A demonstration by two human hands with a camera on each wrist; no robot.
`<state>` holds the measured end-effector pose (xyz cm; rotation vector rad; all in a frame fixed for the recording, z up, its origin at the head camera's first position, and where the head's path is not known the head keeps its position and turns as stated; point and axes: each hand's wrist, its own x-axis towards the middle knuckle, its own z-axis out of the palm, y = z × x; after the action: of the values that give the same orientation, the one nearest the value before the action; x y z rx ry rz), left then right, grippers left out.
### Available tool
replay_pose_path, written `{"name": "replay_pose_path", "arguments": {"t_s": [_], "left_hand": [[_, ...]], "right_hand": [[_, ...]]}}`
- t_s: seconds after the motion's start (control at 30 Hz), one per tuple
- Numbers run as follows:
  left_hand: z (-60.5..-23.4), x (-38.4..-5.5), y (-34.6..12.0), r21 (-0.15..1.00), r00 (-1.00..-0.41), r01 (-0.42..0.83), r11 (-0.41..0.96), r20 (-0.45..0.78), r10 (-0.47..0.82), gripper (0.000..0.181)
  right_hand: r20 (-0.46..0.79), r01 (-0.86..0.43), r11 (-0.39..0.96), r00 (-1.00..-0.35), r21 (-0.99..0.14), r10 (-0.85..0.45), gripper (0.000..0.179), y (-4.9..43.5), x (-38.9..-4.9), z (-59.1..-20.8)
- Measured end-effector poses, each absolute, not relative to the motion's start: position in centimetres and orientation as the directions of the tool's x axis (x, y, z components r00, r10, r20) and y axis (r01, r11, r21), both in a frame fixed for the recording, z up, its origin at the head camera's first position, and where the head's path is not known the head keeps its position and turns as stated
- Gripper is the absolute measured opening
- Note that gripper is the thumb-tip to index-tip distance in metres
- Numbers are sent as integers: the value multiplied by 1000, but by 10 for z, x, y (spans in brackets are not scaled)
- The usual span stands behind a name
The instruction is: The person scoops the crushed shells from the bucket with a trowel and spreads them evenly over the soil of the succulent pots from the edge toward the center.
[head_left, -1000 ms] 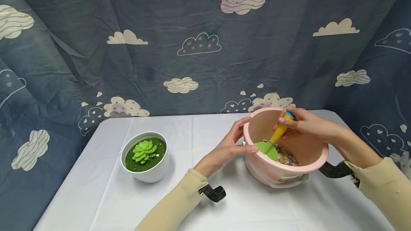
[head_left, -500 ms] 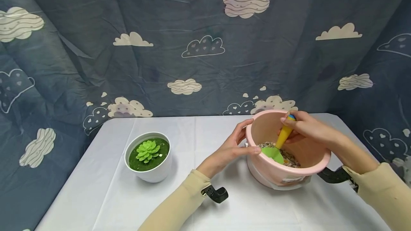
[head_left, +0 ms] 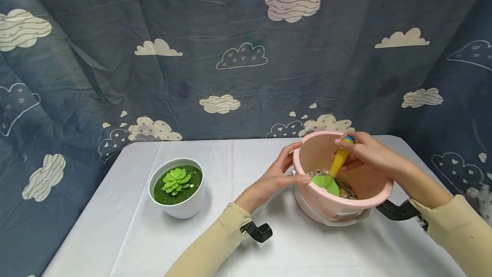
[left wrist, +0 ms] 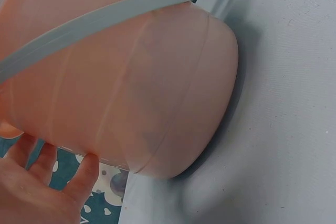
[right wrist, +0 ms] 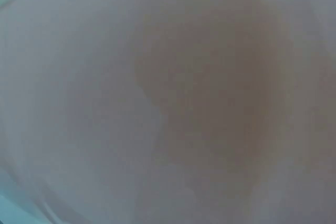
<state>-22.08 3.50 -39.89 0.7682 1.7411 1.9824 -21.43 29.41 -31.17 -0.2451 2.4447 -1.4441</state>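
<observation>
A pink bucket [head_left: 326, 213] stands at the right of the table in the head view, with speckled gravel [head_left: 347, 190] in its bottom. My left hand [head_left: 270, 178] holds its left side, the thumb on the rim and the fingers spread along the outer wall. In the left wrist view, fingertips touch the bucket wall [left wrist: 131, 82]. Inside the bucket, my right hand [head_left: 365, 153] grips the yellow handle of a toy shovel [head_left: 339, 161]. The shovel's green blade [head_left: 326, 184] points down into the gravel, its tip partly hidden by the rim. The right wrist view is a blurred close-up.
A white pot [head_left: 184, 208] with a green succulent [head_left: 177, 181] stands on the left of the white-covered table [head_left: 130, 225]. Behind the table hangs a dark cloth [head_left: 169, 84] with cloud prints. The bucket's pale handle [left wrist: 105, 22] hangs across its side.
The shovel blade has shifted slightly away from the bucket's left wall, and more gravel shows beside it. Both hands keep their hold. The head view has shifted a little.
</observation>
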Motion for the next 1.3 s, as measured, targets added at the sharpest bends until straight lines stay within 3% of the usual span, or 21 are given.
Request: {"name": "replay_pose_path", "arguments": {"t_s": [0.43,0.97,1.17,1.3], "left_hand": [[-400,-219,34,984,-781,55,-171,149,607,76],[-400,-220,34,981,-772,58,-183,160,615,78],[-399,-219,35,982,-776,59,-178,157,611,78],[-398,-220,35,982,-775,61,-180,160,612,79]], "right_hand": [[-183,47,467,-951,-883,-250,43,305,-214,-299],[-91,32,456,-990,-889,-108,50,338,-187,-300],[-63,46,290,-997,-956,-50,31,350,-166,-305],[-41,41,146,-999,-988,6,32,352,-156,-310]]}}
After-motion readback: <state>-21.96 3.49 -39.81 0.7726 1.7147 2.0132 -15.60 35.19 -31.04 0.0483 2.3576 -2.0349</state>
